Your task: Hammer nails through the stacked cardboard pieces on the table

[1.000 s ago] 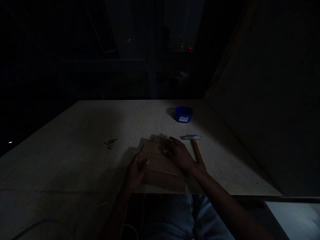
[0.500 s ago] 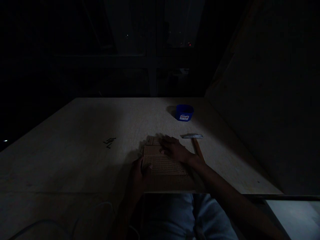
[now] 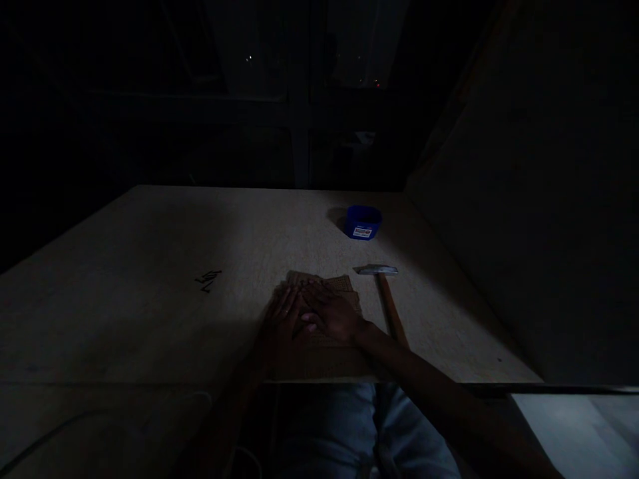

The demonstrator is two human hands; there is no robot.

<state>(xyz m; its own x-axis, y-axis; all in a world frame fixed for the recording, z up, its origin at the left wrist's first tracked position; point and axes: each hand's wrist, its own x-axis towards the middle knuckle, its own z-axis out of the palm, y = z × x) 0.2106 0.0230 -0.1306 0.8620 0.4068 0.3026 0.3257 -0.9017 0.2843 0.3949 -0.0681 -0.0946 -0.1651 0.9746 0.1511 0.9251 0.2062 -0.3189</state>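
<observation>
Dim light falls on a piece of brown cardboard [image 3: 324,362] at the table's front edge, its surface marked with rows of small dots or holes. My left hand [image 3: 284,316] lies flat on its left part, fingers stretched forward. Over the middle, my right hand [image 3: 334,313] rests palm down with fingers extended, its thumb near the left hand. Both hands cover much of the cardboard. Just to the right lies a hammer [image 3: 391,306] with a wooden handle and metal head, touched by neither hand.
Several dark nails or screws [image 3: 208,279] lie loose on the pale table [image 3: 150,319] at left. A blue plastic container [image 3: 363,223] with a white label stands toward the back right. A dark panel [image 3: 524,199] rises along the right side. A cable [image 3: 54,432] runs at lower left.
My left hand has moved from the cardboard's left edge onto its top and flattened. My right hand has slid slightly back toward me. The view has shifted slightly.
</observation>
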